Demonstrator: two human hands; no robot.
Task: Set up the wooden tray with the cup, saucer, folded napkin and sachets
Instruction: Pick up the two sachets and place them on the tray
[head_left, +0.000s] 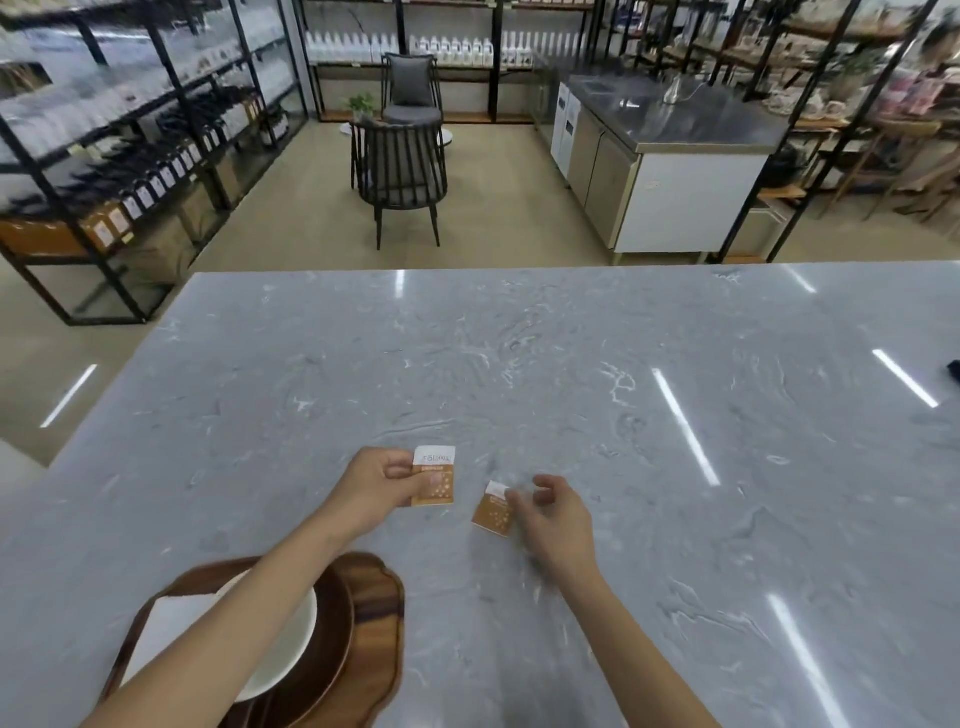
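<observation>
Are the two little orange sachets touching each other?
Apart. The head view shows bare grey countertop between the sachet in the left hand and the sachet at the right hand's fingers.

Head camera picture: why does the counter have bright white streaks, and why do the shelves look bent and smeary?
Head view: the streaks are ceiling-light glare on the glossy marble counter; the wide lens bows the shelves at the edges, where they blur; the right hand is slightly motion-blurred.

Glossy grey marble-look countertop (519, 364) (ceiling lights mirror in it); dark, smooth-grained wooden tray (379, 613); smooth white glazed-looking saucer (291, 649); matt white napkin (166, 629); 2 orange-and-white paper-like sachets (435, 475).
</observation>
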